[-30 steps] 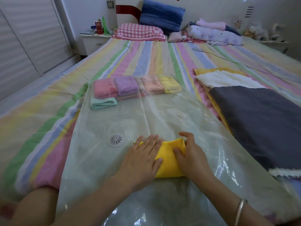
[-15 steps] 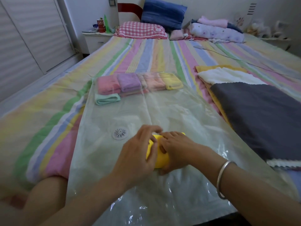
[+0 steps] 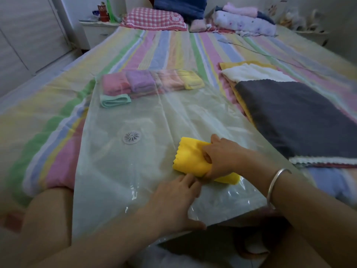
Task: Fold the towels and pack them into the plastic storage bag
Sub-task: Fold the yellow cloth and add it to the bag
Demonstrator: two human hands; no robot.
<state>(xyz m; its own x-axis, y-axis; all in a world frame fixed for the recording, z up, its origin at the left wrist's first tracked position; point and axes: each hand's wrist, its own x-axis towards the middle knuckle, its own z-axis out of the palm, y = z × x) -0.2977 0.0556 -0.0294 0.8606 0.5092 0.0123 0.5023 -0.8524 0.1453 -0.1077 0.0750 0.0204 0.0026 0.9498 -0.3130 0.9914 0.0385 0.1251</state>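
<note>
A clear plastic storage bag (image 3: 146, 171) with a round valve (image 3: 132, 137) lies flat on the striped bed. At its far end, inside, sit several folded towels: pink (image 3: 114, 84), purple (image 3: 140, 81), peach, pale yellow (image 3: 191, 79) and mint (image 3: 115, 100). A folded bright yellow towel (image 3: 190, 157) rests on top of the bag near me. My right hand (image 3: 222, 157) grips this towel from the right. My left hand (image 3: 173, 202) lies on the bag just below the towel, fingers straight, its fingertips reaching the towel's lower edge.
A stack of unfolded towels lies to the right: dark grey (image 3: 301, 120) on top, white (image 3: 251, 73) and yellow beneath. Pillows and bedding (image 3: 245, 22) are at the headboard. A nightstand (image 3: 96, 29) stands far left. My knee (image 3: 44, 213) is at lower left.
The yellow towel has been turned and shifted right. My right hand now grips it alone, while my left hand has come off it and dropped onto the bag.
</note>
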